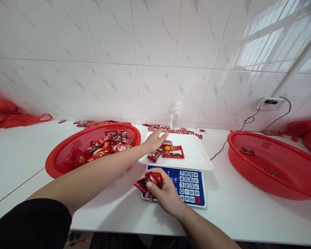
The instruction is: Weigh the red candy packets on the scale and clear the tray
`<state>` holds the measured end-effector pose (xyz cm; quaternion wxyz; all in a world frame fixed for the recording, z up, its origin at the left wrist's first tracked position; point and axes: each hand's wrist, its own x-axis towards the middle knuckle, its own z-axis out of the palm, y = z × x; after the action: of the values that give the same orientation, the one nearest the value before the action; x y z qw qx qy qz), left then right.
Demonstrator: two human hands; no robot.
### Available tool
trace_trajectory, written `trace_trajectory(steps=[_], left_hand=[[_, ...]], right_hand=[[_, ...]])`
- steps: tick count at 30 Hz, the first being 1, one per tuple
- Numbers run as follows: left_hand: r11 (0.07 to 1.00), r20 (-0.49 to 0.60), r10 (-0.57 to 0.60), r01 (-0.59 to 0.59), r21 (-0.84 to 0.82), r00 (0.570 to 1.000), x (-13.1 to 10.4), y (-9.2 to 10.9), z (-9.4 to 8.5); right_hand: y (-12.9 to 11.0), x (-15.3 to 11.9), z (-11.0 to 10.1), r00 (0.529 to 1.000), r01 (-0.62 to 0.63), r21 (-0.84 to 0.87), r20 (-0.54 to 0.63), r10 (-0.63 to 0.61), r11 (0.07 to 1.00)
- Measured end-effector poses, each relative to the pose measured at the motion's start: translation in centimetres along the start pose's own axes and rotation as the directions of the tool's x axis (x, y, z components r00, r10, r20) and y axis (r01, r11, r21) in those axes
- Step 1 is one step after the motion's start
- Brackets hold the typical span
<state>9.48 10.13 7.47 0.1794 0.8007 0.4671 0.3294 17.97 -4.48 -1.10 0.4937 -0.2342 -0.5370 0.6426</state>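
Black sleeve cloth is seen closest, at the lower left, around the upper part of the left arm. By the right hand, several red packets are held in a bunch above the front of the scale; they are pressed between the thumb and the curled fingers, with their ends sticking out toward the left. The left hand is stretched over the left edge of the white tray, its fingers loosely extended and parted, with nothing seen gripped; its underside is hidden. Just beside those fingertips, three packets are laid on the tray: a small packet, a larger bright red packet and a dark red packet below the hand. Many more packets are held in the left basket, while only a few are seen in the right basket.
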Motion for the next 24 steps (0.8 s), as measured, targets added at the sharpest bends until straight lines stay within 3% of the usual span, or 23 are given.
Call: trace_trajectory(steps=[2, 5, 7, 9, 12, 14, 16, 20, 22, 24], left_hand=[[0.993, -0.095, -0.004, -0.008, -0.118, 0.995, -1.3, 1.5, -1.9], [0.969, -0.294, 0.097, -0.158, -0.191, 0.951, -5.1, 3.8, -4.7], [0.950, -0.488, 0.198, -0.288, -0.117, 0.850, -8.5, 4.5, -5.9], [0.916, -0.575, 0.341, -0.401, 0.025, 0.744, -12.0, 3.8, -6.0], [0.812, -0.497, 0.575, -0.529, 0.249, 0.649, -15.9, 1.0, -4.5], [0.748, -0.404, 0.664, -0.575, 0.333, 0.629, -17.2, -1.2, -3.0], [0.735, -0.375, 0.678, -0.586, 0.341, 0.632, -17.6, -2.8, -1.8], [0.775, -0.425, 0.631, -0.559, 0.296, 0.649, -17.7, -4.3, -0.6], [0.784, -0.440, 0.618, -0.556, 0.277, 0.652, -17.8, -4.5, -0.5], [0.791, -0.439, 0.608, -0.554, 0.259, 0.662, -18.1, -4.6, -0.5]], right_hand=[[0.1, 0.0, 0.1, 1.000, 0.007, 0.019, -0.027, -0.006, 1.000], [0.0, 0.0, 0.2, 0.998, 0.026, 0.046, -0.063, -0.023, 0.999], [-0.2, 0.2, 0.2, 0.991, 0.056, 0.047, -0.126, -0.050, 0.997], [-0.8, 0.5, 0.1, 0.970, 0.095, 0.028, -0.226, -0.087, 0.995], [-2.3, 1.3, -0.3, 0.914, 0.161, 0.014, -0.379, -0.144, 0.987], [-3.7, 1.9, -0.7, 0.887, 0.209, 0.024, -0.427, -0.179, 0.978], [-5.1, 2.7, -1.2, 0.885, 0.230, -0.009, -0.414, -0.213, 0.973], [-7.3, 5.0, -3.2, 0.934, 0.100, -0.331, -0.295, -0.204, 0.938], [-7.9, 6.3, -4.4, 0.957, -0.023, -0.587, -0.248, -0.153, 0.809], [-8.4, 7.5, -5.6, 0.970, -0.131, -0.847, -0.216, -0.109, 0.515]])
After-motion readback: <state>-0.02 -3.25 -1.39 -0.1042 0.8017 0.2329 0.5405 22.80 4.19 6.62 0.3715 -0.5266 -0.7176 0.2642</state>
